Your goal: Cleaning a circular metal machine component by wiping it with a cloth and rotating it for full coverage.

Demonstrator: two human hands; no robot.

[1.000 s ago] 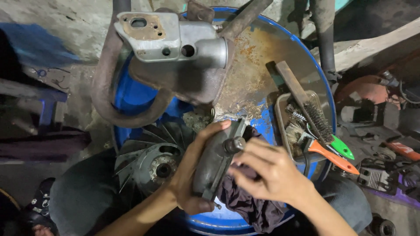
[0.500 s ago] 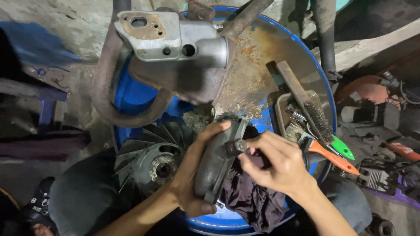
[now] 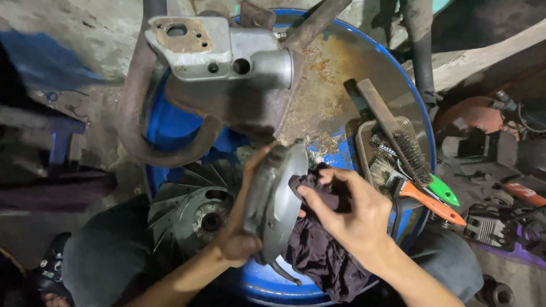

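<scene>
Left hand [image 3: 236,239] grips cover [image 3: 276,199], right hand [image 3: 352,219] pinches rag [image 3: 318,256] against it; fan [image 3: 193,204] left, brushes [image 3: 406,153] right, on rusty blue drum [image 3: 335,74].

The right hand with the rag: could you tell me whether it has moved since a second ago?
Yes. The right hand has slid slightly left, away from the wire brush.

Not much room on that blue drum top [image 3: 347,74]. The big grey casting [image 3: 227,62] blocks the far edge, the finned wheel [image 3: 193,204] crowds your near-left edge, and the wire brushes [image 3: 409,153] sit along the right edge. Only the rusty middle patch is open for your hand.
</scene>
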